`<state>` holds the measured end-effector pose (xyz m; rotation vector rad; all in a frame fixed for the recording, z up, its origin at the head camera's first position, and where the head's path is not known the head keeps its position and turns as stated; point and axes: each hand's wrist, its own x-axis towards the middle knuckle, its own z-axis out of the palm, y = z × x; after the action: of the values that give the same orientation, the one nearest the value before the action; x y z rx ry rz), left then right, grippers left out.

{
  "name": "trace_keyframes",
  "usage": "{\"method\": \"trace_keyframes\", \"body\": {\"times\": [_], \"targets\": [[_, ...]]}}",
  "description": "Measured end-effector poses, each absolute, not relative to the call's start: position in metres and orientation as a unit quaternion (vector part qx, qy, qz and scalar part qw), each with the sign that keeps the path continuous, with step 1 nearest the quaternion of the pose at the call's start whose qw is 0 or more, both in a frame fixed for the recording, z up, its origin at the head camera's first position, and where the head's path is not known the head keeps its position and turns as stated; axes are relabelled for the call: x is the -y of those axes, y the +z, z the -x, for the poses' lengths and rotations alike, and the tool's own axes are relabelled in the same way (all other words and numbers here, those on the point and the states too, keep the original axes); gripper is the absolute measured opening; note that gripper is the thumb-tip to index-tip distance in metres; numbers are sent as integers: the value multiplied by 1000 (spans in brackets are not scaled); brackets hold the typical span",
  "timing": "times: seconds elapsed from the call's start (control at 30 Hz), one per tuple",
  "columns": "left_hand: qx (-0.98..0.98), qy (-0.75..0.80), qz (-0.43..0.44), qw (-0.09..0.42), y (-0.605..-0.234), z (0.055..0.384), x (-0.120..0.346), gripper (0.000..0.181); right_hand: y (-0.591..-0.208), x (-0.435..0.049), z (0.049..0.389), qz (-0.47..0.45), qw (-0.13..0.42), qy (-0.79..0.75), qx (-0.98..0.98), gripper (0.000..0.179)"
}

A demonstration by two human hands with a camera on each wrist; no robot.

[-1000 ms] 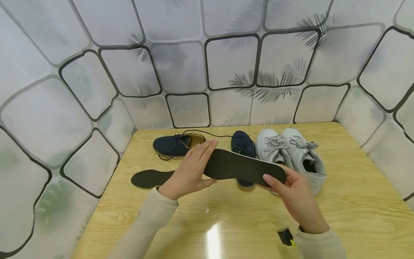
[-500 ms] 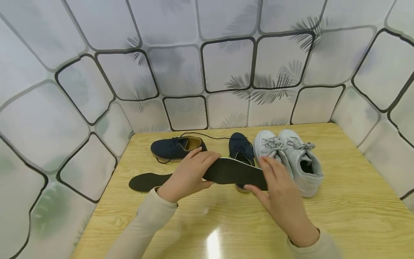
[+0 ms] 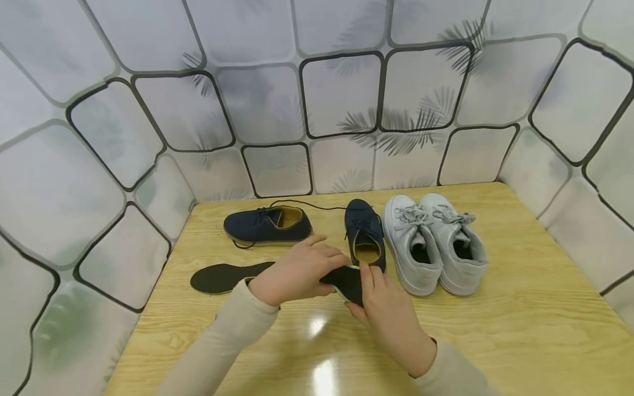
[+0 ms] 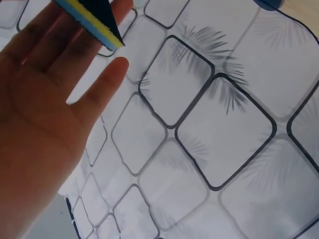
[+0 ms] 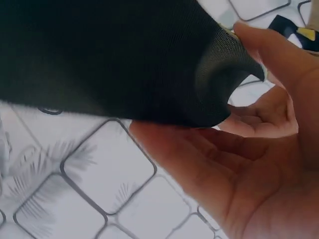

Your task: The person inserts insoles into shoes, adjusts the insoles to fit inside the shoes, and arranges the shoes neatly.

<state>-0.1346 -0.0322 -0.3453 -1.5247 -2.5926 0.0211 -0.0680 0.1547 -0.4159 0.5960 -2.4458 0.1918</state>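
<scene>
Both hands hold a black insole [image 3: 346, 284] above the table, and it is bent. Its edge shows blue and yellow foam layers in the left wrist view. My left hand [image 3: 302, 270] grips one end, fingers over the top side and thumb below. In the left wrist view the insole's edge [image 4: 92, 22] crosses the left fingers. My right hand [image 3: 388, 308] pinches the other end between thumb and fingers. The right wrist view shows the dark insole [image 5: 124, 59] curling up near the right thumb. A second black insole [image 3: 218, 279] lies left on the table, its right end hidden by the left hand.
One navy lace-up shoe [image 3: 262, 225] lies sideways at the back left of the wooden table [image 3: 525, 308]. Another navy shoe [image 3: 363, 220] points away behind the hands. Two white sneakers [image 3: 413, 242] stand to its right. Patterned panels [image 3: 342, 99] enclose the table's back and sides.
My right hand has moved left and inward, closer to the left hand. The held insole has gone from nearly flat to bent. The view has shifted slightly.
</scene>
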Motion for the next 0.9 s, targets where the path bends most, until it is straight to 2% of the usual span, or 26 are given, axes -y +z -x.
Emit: {"method": "trace_keyframes", "body": {"times": [0.07, 0.17, 0.3, 0.4, 0.47, 0.53, 0.73, 0.9], "targets": [[853, -11, 519, 59, -345, 140, 31, 47, -414, -158, 69, -230, 287, 104, 924, 69], [848, -53, 524, 68, -346, 151, 30, 54, -405, -170, 73, -217, 225, 201, 929, 50], [864, -111, 474, 130, -351, 169, 23, 60, -390, -196, 85, -133, 150, 316, 927, 34], [874, -134, 437, 163, -362, 184, 8, 42, -380, -217, 92, -66, 124, 347, 927, 31], [881, -123, 427, 162, -374, 194, -8, 23, -376, -227, 93, -39, 105, 355, 928, 29], [893, -74, 415, 154, -388, 203, -24, 13, -373, -233, 94, -27, 85, 353, 931, 28], [923, 109, 343, 139, -426, 223, -58, 13, -372, -233, 92, -28, 26, 331, 943, 21], [931, 109, 313, 151, -443, 231, -65, 11, -375, -230, 93, -38, 0, 310, 950, 19]]}}
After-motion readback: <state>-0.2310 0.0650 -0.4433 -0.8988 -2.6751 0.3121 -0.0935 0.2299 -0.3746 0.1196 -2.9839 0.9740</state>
